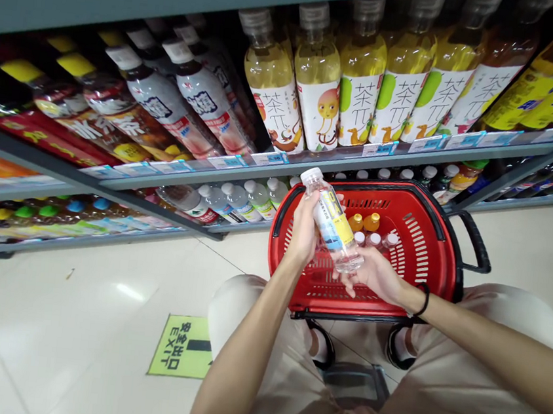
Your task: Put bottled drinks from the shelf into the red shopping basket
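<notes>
A clear drink bottle (333, 223) with a white cap and a blue and yellow label is tilted above the red shopping basket (318, 302). My left hand (306, 228) is closed round its upper part, just below the cap. At the lower end, my right hand (375, 278) holds the base, thumb on one side and fingers beneath. Inside the basket stand several small bottles, some with orange caps (372, 222) and some with white caps (374, 240). The bottle and my hands hide part of the basket's inside.
A shelf edge (311, 158) with price tags runs just beyond the basket, carrying tea bottles (361, 91) and other drinks. Lower shelves hold more bottles (237, 201). The basket's black handle (482, 245) juts right. My knees flank the basket; a green exit sign (180, 348) lies on the floor.
</notes>
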A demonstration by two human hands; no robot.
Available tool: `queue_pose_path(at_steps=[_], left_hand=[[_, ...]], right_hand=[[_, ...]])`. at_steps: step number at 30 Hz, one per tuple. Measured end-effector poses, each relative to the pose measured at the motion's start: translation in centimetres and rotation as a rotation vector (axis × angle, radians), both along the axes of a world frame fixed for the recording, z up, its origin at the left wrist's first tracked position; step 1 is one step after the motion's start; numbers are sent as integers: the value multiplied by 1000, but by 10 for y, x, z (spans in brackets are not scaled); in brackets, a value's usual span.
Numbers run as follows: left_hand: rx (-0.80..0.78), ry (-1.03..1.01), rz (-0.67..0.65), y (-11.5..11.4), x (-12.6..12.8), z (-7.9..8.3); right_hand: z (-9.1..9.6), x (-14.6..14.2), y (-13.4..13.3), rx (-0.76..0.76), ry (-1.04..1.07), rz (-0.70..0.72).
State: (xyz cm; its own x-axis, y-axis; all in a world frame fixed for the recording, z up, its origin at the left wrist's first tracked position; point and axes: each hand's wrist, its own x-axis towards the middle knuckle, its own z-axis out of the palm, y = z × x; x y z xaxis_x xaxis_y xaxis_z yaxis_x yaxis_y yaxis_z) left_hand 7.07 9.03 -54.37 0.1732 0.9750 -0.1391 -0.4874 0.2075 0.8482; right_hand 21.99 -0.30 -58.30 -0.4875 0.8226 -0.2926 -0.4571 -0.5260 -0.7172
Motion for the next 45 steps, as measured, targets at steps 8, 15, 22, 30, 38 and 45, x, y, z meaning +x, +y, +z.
queue_pose_path(at_steps=[8,15,22,30,38,45], left_hand=[[10,-55,16,8,-17,4],[-29,-48,18,8,-22,3],[-81,-144,24,8,-19,5],[-55,-129,17,7,-20,5],[-14,-155,63,6,-22,8],[80,-96,18,4,-23,11]], right_hand=[[12,15,9,288,-378,-298],[17,28,5,611,-828,-526],[28,49,8,1201,-1165,-582],[28,57,10,1374,-1165,-550],[34,42,14,618,-793,-474],[30,42,20,278,-433,-374]])
